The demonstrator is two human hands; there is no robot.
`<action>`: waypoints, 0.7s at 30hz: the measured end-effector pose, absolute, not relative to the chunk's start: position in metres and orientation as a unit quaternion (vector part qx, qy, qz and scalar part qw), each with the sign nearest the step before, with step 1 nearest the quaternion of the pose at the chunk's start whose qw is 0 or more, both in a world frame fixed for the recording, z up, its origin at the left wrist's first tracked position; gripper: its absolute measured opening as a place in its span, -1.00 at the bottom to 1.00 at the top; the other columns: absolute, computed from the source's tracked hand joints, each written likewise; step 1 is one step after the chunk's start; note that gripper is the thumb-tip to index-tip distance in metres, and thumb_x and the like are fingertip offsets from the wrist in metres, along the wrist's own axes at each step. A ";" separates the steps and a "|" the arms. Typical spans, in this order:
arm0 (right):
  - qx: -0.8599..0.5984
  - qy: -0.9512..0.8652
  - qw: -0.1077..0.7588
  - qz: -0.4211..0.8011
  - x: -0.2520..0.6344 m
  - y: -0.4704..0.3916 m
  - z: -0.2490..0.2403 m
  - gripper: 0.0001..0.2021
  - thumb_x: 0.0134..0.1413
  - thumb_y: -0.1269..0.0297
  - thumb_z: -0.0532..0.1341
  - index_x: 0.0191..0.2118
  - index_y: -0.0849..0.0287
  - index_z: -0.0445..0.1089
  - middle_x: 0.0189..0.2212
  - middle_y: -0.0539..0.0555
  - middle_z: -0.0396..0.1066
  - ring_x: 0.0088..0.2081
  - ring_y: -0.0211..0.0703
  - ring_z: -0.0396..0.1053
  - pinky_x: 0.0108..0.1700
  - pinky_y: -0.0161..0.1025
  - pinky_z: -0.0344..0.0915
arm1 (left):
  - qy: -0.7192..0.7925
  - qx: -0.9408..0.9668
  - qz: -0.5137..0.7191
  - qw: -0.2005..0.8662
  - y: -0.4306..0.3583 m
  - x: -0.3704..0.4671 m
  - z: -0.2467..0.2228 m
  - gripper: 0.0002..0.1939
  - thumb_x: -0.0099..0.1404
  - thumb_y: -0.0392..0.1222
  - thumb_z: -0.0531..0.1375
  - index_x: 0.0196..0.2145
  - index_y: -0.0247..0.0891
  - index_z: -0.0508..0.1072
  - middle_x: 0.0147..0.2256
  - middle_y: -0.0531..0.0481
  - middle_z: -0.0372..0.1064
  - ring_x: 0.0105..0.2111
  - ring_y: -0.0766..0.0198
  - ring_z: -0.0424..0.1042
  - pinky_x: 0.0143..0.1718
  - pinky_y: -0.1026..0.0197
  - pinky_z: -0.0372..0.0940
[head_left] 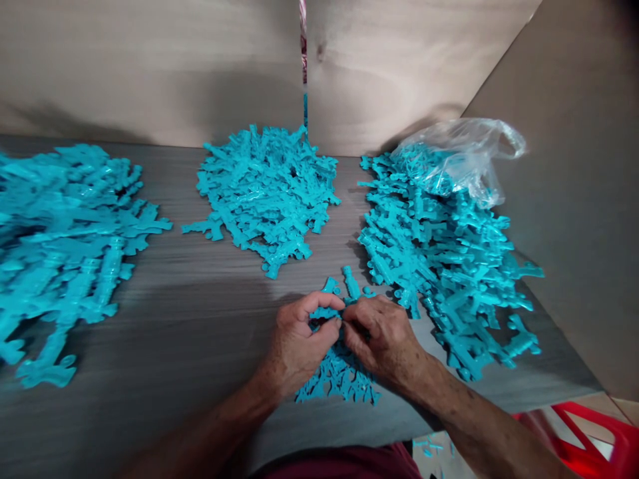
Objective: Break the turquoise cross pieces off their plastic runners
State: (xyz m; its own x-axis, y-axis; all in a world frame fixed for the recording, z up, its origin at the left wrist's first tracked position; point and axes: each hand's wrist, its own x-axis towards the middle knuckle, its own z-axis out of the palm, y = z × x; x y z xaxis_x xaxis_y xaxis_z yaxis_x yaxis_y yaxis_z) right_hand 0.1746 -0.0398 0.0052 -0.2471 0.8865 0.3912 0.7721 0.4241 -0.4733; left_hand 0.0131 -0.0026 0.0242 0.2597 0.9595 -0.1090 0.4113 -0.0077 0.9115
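Observation:
My left hand (302, 339) and my right hand (382, 336) meet fingertip to fingertip near the table's front edge. Each is closed in a pinch on a small turquoise plastic piece, mostly hidden by the fingers. Beneath and in front of them lies a heap of small, thin turquoise scraps (344, 382). Just beyond my fingers, a bottle-shaped turquoise piece (351, 283) lies on the table among a few smaller bits.
Large piles of moulded turquoise pieces lie at the left (64, 226), centre (269, 193) and right (449, 266). A clear plastic bag (464, 156) covers the right pile's back. Wooden panels (150, 66) stand behind the grey table (200, 319). A red plastic object (619, 436) is at lower right.

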 end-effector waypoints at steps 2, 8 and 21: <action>-0.528 -0.785 0.310 0.092 0.175 -0.040 0.005 -0.85 0.19 0.40 0.11 -0.41 0.16 0.34 -0.57 0.00 0.37 -0.47 -0.20 0.33 -0.31 -0.25 0.16 | 0.531 0.649 0.295 0.459 -0.003 0.013 0.024 -0.77 0.04 -0.34 0.16 -0.35 -0.23 0.57 -0.55 0.15 0.38 -0.65 0.45 0.11 -0.64 0.40 0.03; -0.520 -0.789 0.316 0.081 0.176 -0.039 -0.001 -0.84 0.17 0.42 0.12 -0.42 0.16 0.35 -0.57 -0.01 0.35 -0.47 -0.21 0.31 -0.31 -0.26 0.16 | 0.524 0.657 0.291 0.457 -0.002 0.012 0.023 -0.78 0.08 -0.34 0.16 -0.34 -0.23 0.57 -0.51 0.13 0.43 -0.63 0.44 0.15 -0.63 0.40 0.05; -0.523 -0.801 0.279 0.085 0.175 -0.040 -0.001 -0.81 0.19 0.41 0.09 -0.43 0.18 0.35 -0.57 0.02 0.36 -0.47 -0.18 0.32 -0.33 -0.23 0.14 | 0.501 0.670 0.284 0.469 -0.002 0.011 0.019 -0.80 0.11 -0.37 0.15 -0.35 -0.22 0.56 -0.50 0.14 0.44 -0.60 0.44 0.19 -0.57 0.40 0.09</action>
State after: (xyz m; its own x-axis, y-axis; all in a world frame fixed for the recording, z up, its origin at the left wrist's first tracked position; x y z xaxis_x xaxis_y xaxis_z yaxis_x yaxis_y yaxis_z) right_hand 0.1751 -0.0399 -0.0009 -0.2966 0.8849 0.3591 0.7905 0.4385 -0.4277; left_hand 0.0114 -0.0020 0.0189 0.3367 0.9373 -0.0896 0.4051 -0.0583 0.9124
